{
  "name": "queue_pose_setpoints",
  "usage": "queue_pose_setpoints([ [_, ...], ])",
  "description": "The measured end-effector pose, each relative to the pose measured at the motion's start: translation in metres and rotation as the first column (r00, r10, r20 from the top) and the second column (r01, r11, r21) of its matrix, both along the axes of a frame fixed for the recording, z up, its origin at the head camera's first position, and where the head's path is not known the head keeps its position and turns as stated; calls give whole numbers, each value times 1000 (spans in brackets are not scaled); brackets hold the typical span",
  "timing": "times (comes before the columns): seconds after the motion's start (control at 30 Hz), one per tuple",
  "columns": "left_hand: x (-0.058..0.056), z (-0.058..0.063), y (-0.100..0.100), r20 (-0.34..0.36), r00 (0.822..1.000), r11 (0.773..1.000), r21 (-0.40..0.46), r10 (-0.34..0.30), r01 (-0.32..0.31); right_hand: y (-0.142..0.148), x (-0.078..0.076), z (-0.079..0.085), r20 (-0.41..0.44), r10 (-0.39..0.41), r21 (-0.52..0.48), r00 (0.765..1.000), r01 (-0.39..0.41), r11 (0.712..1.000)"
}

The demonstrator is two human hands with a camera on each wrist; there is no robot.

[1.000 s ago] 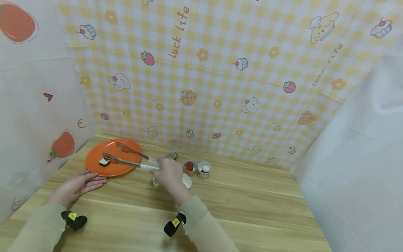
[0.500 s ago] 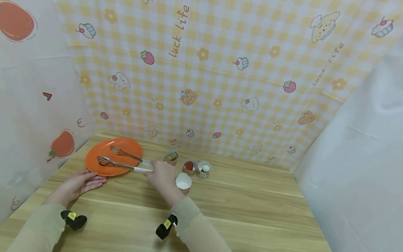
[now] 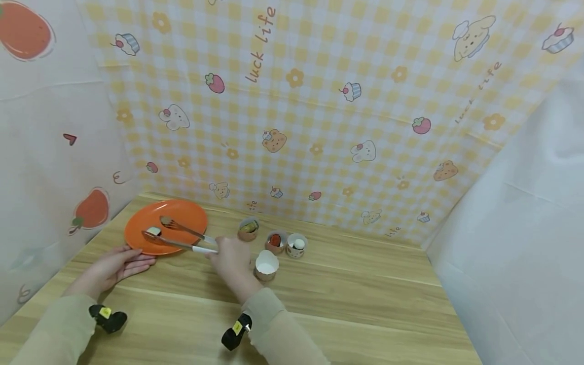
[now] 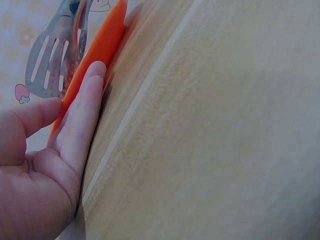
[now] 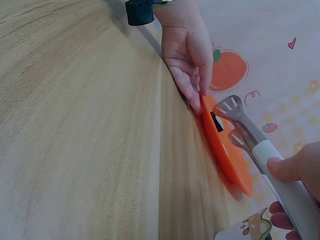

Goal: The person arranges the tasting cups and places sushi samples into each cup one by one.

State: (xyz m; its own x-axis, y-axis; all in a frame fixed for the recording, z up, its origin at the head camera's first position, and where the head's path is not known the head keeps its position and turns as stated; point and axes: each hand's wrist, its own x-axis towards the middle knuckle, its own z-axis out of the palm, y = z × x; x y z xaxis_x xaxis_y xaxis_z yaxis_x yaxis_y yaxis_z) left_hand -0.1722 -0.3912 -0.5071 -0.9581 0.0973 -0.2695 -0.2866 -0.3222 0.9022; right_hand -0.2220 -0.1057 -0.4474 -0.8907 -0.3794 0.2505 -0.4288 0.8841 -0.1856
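My left hand (image 3: 120, 266) pinches the near rim of an orange oval plate (image 3: 184, 210); in the left wrist view the thumb lies over the rim and the fingers beneath it. My right hand (image 3: 231, 261) grips white-handled metal tongs (image 5: 250, 135) with slotted ends. Their arms are spread over the plate, one end on either side of a small white piece with a black side (image 3: 153, 231), which looks like a sushi roll. In the right wrist view the tong ends partly overlap this piece (image 5: 217, 121).
Right of the plate stand several paper cups: one with a green-yellow piece (image 3: 248, 228), one with a red piece (image 3: 275, 241), one with a white-and-black piece (image 3: 297, 245). A white-lined cup (image 3: 266, 264) is nearest my right forearm. A checked cloth (image 3: 319, 177) hangs behind the table.
My right hand and the tongs have moved left, the far tong end lowering towards the plate. The white-lined cup behind the hand has come into view. My left hand has stayed put.
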Motion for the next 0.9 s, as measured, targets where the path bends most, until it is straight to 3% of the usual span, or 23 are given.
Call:
queue_pose_setpoints([
  [0.47, -1, 0, 0, -12, 1000, 1000, 22, -8, 8, -9, 2, -9, -21, -24, 74, 999, 26, 997],
  [0.9, 0, 2, 1, 3, 1000, 1000, 13, 1, -1, -13, 4, -7, -25, -27, 149, 999, 31, 988],
])
